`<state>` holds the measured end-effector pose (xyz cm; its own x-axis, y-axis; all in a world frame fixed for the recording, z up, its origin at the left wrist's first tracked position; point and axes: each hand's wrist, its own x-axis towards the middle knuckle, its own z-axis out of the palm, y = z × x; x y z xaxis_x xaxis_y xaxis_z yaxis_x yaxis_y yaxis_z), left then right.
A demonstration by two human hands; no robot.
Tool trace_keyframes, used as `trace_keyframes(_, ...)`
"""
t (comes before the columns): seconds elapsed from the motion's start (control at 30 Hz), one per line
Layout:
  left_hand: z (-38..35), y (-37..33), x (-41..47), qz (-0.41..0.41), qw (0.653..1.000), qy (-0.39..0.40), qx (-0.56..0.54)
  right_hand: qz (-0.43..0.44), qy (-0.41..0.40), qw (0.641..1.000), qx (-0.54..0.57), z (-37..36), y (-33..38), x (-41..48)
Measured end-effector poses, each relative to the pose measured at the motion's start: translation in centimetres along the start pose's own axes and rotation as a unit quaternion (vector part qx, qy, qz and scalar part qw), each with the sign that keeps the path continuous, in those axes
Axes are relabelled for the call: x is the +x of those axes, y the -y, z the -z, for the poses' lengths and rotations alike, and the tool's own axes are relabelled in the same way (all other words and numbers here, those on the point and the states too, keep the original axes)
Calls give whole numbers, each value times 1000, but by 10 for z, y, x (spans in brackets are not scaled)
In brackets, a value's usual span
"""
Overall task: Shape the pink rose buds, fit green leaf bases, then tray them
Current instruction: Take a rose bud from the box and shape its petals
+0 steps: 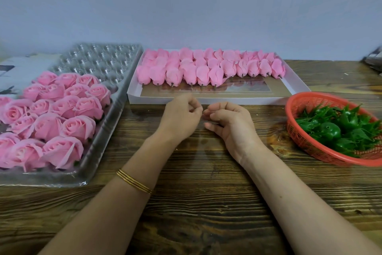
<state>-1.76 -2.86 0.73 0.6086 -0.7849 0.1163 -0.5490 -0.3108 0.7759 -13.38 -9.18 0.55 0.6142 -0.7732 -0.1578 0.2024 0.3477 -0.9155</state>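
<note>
Head view, down over a dark-grained wooden table (pixel 196 203) set against a pale grey-blue wall (pixel 186 6).

At the middle, just in front of the white box: left hand (pixel 182 117) and right hand (pixel 229 122), close together with fingertips almost meeting, wrists low on the wood. Both loosely curled and holding nothing, with the left thumb tip near the forefinger and the right palm turned inward. Thin gold bangles (pixel 134 181) on the left forearm.

Behind the hands, a shallow white box (pixel 206 100) with a brown floor. Packed into its far half, unshaped pink rose buds (pixel 206 66) in close rows, lying down, short dark stubs pointing toward the person.

To the left, a clear plastic blister tray (pixel 115 62) touching or nearly touching the box's left edge. Filling its near part, opened pink roses (pixel 62 110) facing up, row on row, with bare round cups at the far end. Beside the tray at the far left, something pale and flat, too cut off to name.

To the right, a red mesh basket (pixel 299 101), tilted toward the hands and heaped with green leaf bases (pixel 341 126) — pointed sepals and glossy round cups tangled together.

At the far right edge, a dark object, blurred.
</note>
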Motion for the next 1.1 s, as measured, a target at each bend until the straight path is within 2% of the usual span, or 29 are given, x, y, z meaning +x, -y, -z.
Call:
trace_keyframes(0.23,-6,10,3,42,998,3,-37,34,-36,999,-12,4,4,2)
trace_keyframes(0.67,-2,13,3,41,998,21,-51,66,-85,993,-53,5,18,10)
trace_keyframes(0.87,-2,13,2,43,998,27,-48,103,-92,981,-136,-3,34,30)
trace_keyframes(1.1,-1,15,2,40,997,27,-62,102,-161,953,-234,-2,46,74)
